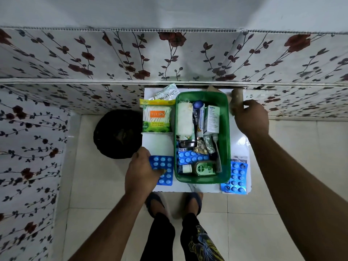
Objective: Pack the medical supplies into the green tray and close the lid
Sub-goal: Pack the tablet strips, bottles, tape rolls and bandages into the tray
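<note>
The green tray (225, 129) stands on a small white table (160, 146), holding a gauze roll (185, 119), a white box (212, 119), a tube, a blue blister strip (192, 157) and a Dettol bottle (205, 168). My left hand (140, 171) grips a blue tablet strip (163, 166) lying left of the tray. My right hand (249, 117) closes on a tan bandage roll (237, 98) at the table's far right corner. A pack of cotton swabs (156, 116) and a foil strip (166, 92) lie at the far left. Another blue strip (236, 178) lies at the near right.
A black bin (117, 134) stands on the tiled floor left of the table. Flower-patterned panels (169, 55) rise right behind the table and along the left side. My feet in sandals (175, 202) are at the table's near edge.
</note>
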A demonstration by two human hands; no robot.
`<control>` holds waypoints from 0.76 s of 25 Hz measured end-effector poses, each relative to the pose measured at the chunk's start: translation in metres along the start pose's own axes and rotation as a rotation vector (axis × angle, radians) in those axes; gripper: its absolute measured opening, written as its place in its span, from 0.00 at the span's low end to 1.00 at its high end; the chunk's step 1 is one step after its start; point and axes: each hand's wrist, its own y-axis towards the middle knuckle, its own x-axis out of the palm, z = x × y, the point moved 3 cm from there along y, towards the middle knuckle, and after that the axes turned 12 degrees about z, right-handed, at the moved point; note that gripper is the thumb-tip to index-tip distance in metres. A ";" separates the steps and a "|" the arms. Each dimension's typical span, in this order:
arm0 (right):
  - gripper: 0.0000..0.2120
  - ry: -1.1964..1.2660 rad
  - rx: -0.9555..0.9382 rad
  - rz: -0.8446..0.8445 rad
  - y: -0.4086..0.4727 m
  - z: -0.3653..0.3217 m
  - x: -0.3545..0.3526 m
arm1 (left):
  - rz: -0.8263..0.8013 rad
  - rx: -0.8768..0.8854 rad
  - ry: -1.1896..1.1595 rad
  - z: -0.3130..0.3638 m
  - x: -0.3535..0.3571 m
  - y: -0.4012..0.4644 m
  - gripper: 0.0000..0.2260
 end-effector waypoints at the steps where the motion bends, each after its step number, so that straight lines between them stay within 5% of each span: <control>1: 0.22 0.011 -0.013 0.010 0.001 0.000 0.002 | -0.005 -0.005 -0.031 0.000 0.000 0.000 0.23; 9: 0.36 0.162 0.129 0.073 -0.023 -0.002 -0.025 | 0.049 -0.020 -0.354 0.002 -0.067 0.006 0.15; 13: 0.14 0.312 0.166 0.133 -0.058 0.004 -0.057 | 0.132 0.056 -0.538 0.051 -0.117 0.005 0.16; 19: 0.14 0.424 0.236 0.090 -0.074 0.025 -0.072 | -0.149 0.411 0.020 0.148 -0.036 -0.014 0.15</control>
